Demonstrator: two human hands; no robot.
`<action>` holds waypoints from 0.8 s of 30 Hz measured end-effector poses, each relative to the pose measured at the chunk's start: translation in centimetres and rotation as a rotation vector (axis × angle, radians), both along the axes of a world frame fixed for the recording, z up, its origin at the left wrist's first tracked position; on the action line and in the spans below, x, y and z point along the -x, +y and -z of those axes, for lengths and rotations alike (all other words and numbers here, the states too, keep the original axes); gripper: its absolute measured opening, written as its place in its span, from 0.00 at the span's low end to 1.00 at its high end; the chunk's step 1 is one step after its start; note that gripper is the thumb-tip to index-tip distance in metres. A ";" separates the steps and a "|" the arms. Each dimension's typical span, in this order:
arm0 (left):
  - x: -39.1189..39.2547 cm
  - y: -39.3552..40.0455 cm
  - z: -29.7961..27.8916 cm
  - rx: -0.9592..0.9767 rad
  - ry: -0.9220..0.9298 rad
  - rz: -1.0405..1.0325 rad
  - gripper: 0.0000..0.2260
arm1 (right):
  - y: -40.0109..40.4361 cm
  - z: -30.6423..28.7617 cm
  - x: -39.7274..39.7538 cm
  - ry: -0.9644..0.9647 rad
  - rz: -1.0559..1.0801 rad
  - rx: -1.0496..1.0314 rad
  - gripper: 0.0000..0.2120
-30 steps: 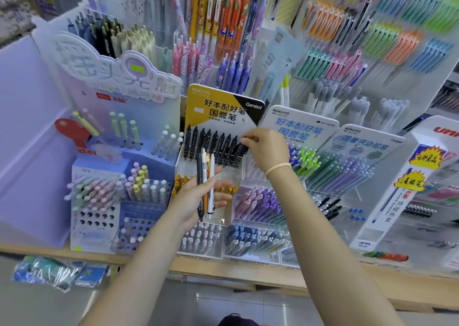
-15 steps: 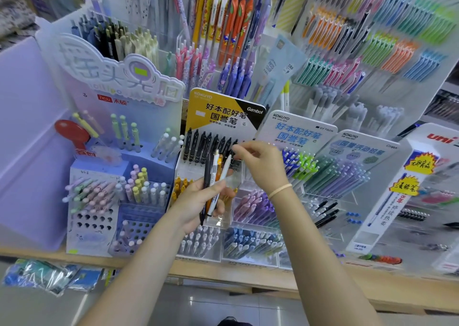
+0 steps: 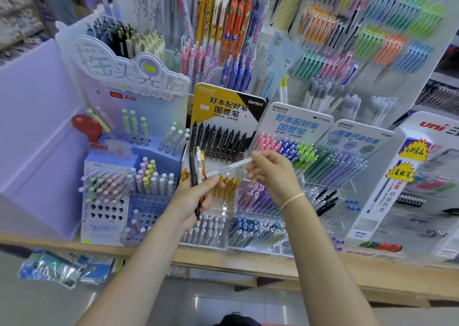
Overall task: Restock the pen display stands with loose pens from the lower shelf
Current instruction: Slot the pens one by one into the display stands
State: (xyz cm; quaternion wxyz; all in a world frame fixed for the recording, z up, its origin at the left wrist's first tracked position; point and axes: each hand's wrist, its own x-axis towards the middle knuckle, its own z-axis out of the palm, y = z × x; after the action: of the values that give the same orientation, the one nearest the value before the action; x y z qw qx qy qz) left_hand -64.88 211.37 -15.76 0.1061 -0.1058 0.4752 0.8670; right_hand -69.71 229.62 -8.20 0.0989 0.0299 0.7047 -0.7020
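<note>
My left hand (image 3: 196, 199) grips a small bunch of loose pens (image 3: 196, 169), black, white and orange, held upright in front of the yellow-and-black display stand (image 3: 223, 107). My right hand (image 3: 270, 174) pinches a white pen (image 3: 228, 168) that lies nearly level between both hands, its left end by my left fingers. A row of black pens (image 3: 218, 139) fills the stand's top tier, just above my hands. Yellow pens (image 3: 226, 184) sit in the tier below, partly hidden by my hands.
A lilac stand (image 3: 129, 181) with pastel pens stands on the left. Clear trays of purple, blue and white pens (image 3: 255, 226) sit lower. More stands with coloured pens (image 3: 330, 162) are on the right, and racks of hanging pens behind. The wooden shelf edge (image 3: 248, 261) runs below.
My right hand left the row of black pens, came down and drew a white pen out of the bunch in my left hand, turning it nearly level.
</note>
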 end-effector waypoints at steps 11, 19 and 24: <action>-3.7 0.3 2.8 -0.070 -0.086 -0.130 0.08 | -1.6 7.6 -8.1 -0.220 -0.258 0.050 0.04; -8.0 0.4 4.3 0.109 -0.198 0.101 0.13 | -0.9 9.9 -9.9 -0.186 -0.170 0.085 0.09; -9.6 0.7 6.0 0.097 -0.158 0.225 0.18 | -0.5 10.4 -10.8 -0.179 -0.200 0.142 0.11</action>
State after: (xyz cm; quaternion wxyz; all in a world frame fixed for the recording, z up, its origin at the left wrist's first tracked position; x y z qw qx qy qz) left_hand -55.25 212.05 -21.80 0.2346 -0.1248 0.5158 0.8145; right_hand -58.90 229.08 -18.61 0.2324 0.0150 0.6411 -0.7313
